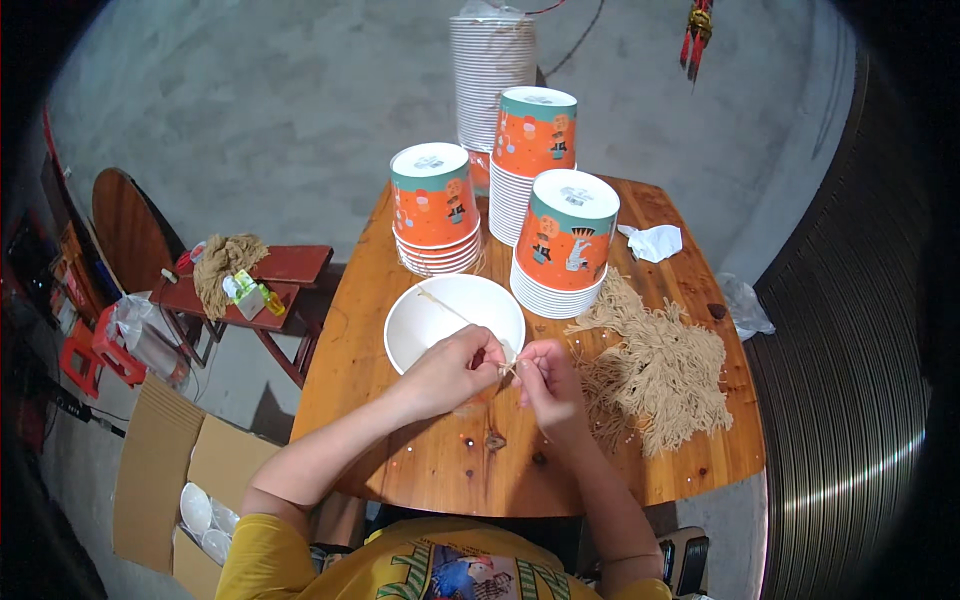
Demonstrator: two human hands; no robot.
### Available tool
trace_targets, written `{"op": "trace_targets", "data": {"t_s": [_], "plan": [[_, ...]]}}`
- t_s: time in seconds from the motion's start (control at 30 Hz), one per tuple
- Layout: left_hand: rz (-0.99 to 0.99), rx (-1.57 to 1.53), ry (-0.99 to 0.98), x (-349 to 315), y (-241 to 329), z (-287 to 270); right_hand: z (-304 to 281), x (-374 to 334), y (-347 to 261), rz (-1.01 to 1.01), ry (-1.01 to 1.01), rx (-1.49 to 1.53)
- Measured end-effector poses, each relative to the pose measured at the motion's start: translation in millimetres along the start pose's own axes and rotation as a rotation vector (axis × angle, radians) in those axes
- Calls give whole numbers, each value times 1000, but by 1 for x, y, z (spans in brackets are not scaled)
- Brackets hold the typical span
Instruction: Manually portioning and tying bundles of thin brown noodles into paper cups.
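My left hand [462,368] and my right hand [550,388] meet at the near right rim of a white paper bucket [428,322]. Thumb and fingers of both are pinched on a thin tan string [448,307], which looks looped or knotted between the fingertips. One end of it trails up and left across the bucket's inside. To the right of my right hand lies a loose heap of tan strings [662,380] on the wooden table [400,470]. How the string passes between my fingers is too small to make out.
Upside-down orange and teal paper buckets stand in stacks: left [432,200], front right [566,232] and behind [536,135]. A tall white stack [492,80] rises at the back. Crumpled white tissue [655,243] lies right. Left are a red bench [290,268] and cardboard box [150,480].
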State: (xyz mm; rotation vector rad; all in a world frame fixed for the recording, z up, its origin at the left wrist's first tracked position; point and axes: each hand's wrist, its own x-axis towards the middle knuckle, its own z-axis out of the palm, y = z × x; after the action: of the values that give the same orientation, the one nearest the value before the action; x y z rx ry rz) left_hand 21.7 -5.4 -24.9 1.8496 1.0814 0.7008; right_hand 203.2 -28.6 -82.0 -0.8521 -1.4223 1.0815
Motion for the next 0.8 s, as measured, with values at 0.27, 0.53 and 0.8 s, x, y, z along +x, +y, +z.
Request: {"op": "trace_targets", "data": {"t_s": [0.27,0.53,0.8], "plan": [[75,162,153,-8,13,2,-3,-3,7,-33,-78,-108],[176,213,202,-7,10,7,1,-2,4,-158,-49,-111],[278,287,288,-8,4,11,11,1,-11,-71,76,-482]]}}
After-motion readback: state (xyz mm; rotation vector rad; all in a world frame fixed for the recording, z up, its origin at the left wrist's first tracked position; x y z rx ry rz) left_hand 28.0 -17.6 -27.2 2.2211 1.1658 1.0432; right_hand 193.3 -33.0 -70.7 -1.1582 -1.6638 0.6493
